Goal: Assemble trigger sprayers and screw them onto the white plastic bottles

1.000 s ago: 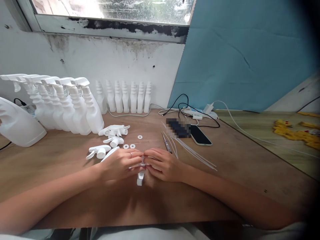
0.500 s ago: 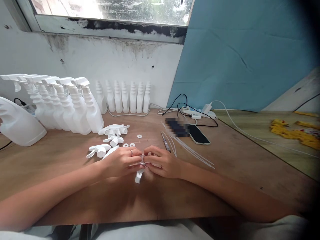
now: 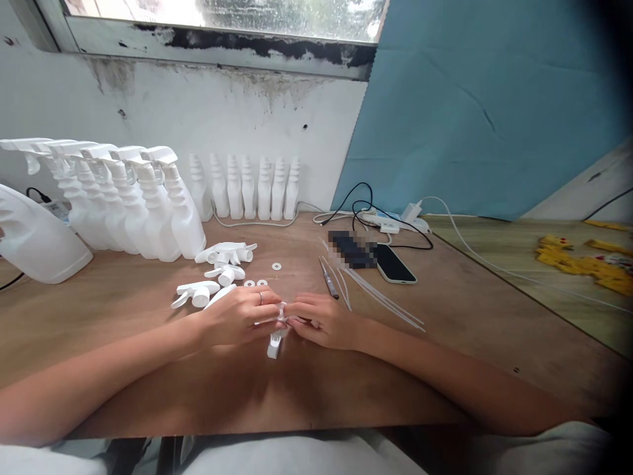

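Where both hands meet, white plastic trigger sprayer head, nozzle hanging down

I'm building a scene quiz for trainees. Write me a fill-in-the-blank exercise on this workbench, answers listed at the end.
1. Both hands, the left hand and the right hand, meet on one white spray ____.
2. The ring is on the ____ hand.
3. The phone lies screen-up to the ____ of the hands.
4. The thin white tubes lie on the ____.

Missing words: trigger head; left; right; table
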Demonstrator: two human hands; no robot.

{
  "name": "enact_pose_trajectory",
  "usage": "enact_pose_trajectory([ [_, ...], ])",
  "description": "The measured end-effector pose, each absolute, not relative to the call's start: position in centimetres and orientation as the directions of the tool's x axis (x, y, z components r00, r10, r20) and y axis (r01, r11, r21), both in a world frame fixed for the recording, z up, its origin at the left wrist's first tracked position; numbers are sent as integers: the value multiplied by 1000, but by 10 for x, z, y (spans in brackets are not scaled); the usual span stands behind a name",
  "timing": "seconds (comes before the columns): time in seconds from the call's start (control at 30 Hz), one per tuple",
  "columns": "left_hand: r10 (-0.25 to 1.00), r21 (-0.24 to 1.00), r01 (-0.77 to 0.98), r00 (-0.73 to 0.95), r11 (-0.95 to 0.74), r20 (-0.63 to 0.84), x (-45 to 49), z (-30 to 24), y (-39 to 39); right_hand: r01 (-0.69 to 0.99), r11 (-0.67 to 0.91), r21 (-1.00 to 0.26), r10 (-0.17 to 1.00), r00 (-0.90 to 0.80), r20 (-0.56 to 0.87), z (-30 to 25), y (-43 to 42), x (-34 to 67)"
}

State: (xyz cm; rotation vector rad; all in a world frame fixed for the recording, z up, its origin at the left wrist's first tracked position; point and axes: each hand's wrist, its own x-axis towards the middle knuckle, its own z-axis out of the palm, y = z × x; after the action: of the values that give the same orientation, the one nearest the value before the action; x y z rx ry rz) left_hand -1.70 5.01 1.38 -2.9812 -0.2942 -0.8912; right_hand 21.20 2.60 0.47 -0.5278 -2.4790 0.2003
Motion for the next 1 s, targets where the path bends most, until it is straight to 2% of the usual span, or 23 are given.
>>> enact_pose_trajectory([
  [0.5,178,69,170,797,-983,577,-17,15,52,378,884,-275,467,-743,480,-5,30,220],
  [0.7,336,246,236,761,-940,555,-17,10,45,374,897,-235,442,-764,470,-2,28,221],
  [0.8,461,338,326,736,-883,495,-16,10,39,346,899,-270,438,-747,500,2,30,226],
  [0.9,625,459,448,681,-767,380,-14,12,35,474,809,-347,588,-641,493,15,38,238],
  [1.0,713,544,503,638,-672,291,-10,14,33,774,556,-301,821,-457,341,33,54,261],
])
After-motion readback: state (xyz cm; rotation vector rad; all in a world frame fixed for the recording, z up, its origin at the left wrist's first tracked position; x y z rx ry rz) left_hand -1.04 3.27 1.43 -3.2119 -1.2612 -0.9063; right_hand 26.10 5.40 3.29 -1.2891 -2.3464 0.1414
